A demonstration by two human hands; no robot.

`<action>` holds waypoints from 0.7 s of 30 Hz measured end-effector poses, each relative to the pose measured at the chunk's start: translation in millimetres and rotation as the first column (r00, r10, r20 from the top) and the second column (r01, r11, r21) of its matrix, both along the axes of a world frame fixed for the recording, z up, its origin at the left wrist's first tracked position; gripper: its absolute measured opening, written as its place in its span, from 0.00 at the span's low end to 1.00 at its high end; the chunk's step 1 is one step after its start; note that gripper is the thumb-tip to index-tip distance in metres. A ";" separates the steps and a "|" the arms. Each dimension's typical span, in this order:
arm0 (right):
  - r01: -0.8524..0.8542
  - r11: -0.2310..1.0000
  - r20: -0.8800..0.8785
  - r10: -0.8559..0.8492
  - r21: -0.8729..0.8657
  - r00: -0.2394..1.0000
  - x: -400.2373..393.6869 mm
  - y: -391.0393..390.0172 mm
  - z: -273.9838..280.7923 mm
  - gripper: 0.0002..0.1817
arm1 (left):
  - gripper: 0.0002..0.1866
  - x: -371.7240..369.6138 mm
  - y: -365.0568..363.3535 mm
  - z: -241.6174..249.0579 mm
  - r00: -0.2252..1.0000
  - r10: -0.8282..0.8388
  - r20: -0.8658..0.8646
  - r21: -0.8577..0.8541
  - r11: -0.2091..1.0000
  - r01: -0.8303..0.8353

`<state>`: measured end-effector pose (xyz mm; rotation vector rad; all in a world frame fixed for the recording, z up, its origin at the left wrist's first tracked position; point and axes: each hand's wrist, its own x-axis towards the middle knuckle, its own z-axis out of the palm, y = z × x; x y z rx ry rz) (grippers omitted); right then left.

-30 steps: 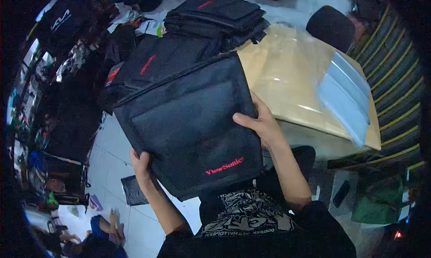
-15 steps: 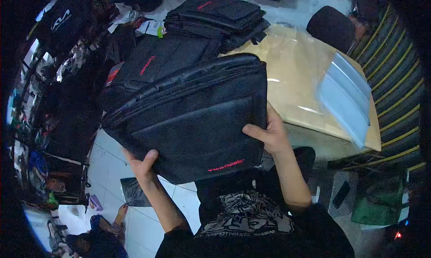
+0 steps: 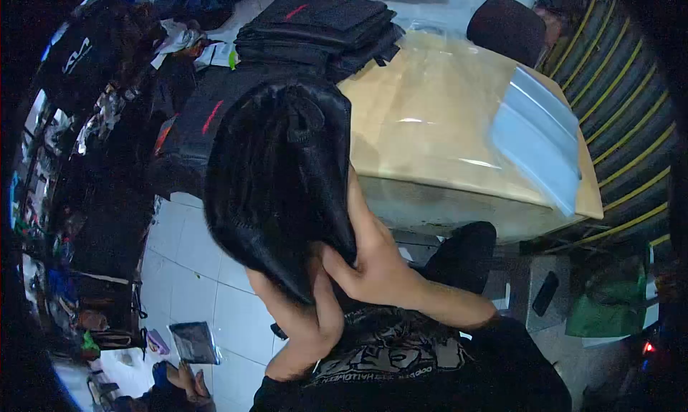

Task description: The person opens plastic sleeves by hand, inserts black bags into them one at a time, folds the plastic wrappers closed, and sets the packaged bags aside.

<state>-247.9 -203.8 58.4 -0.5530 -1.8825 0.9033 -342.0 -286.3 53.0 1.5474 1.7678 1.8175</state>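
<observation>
In front of me is a black laptop bag point(image 3: 276, 168), tilted so that a dark, creased surface faces the camera and its printed front is turned out of sight. My left hand point(image 3: 304, 308) grips the bag from below, near its lower corner, with some fingers hidden behind it. On the right edge, my right hand point(image 3: 369, 258) is closed around the fabric, its thumb close to my left hand. Just behind lies another black laptop bag point(image 3: 197, 118) with a red logo, and farther back rises a stack of black bags point(image 3: 312, 25).
A light wooden table point(image 3: 423, 136) stands to the right, with clear plastic and pale blue plastic sleeves point(image 3: 541, 136) on it. Another person's hand point(image 3: 190, 380) is at lower left, near a dark packet point(image 3: 195, 342) on the tiled floor. A phone-like dark object point(image 3: 545, 294) lies at right.
The bag has been turned from showing its logo front to showing a creased dark side. Both hands have come closer together, and the other person's hand has moved off the floor packet.
</observation>
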 end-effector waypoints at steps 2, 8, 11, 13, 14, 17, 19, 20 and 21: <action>-0.048 0.999 0.075 0.047 0.010 0.996 21.6 -8.7 6.1 0.54 | 0.39 12.5 -11.8 -21.4 0.960 -0.133 0.245 0.026 0.991 0.131; 0.100 0.943 0.119 -0.065 -0.316 0.991 101.7 -33.6 8.6 0.76 | 0.52 37.3 15.3 -17.9 0.437 -0.857 0.275 0.010 0.457 0.890; 0.404 0.827 0.056 -0.417 -0.391 0.907 138.0 -52.4 -6.3 0.57 | 0.45 60.7 41.6 -13.6 0.083 -0.977 0.199 0.034 0.092 0.995; 0.604 0.707 0.030 -0.640 -0.369 0.768 158.6 -64.8 -13.0 0.44 | 0.37 76.7 44.9 -4.4 0.131 -0.967 0.217 0.042 0.143 0.989; 0.642 0.668 -0.020 -0.698 -0.376 0.716 168.6 -70.0 -14.7 0.45 | 0.32 79.2 46.0 1.3 0.238 -0.950 0.201 -0.006 0.241 0.970; 0.784 0.528 -0.136 -0.847 -0.327 0.513 203.5 -86.6 -23.7 0.47 | 0.18 82.0 66.9 3.5 0.690 -0.697 -0.195 0.121 0.681 0.723; 0.816 0.490 -0.042 -0.864 -0.308 0.502 228.6 -98.8 -12.7 0.47 | 0.27 68.2 109.6 4.5 0.725 -0.321 -0.609 0.208 0.817 0.537; 0.833 0.498 0.055 -0.850 -0.243 0.524 234.1 -103.4 -3.8 0.48 | 0.36 62.7 124.2 10.5 0.668 -0.259 -0.698 0.075 0.901 0.427; 0.839 0.514 0.156 -0.827 -0.177 0.539 238.1 -103.8 8.2 0.49 | 0.42 57.1 135.0 12.7 0.557 -0.206 -0.804 -0.008 0.942 0.337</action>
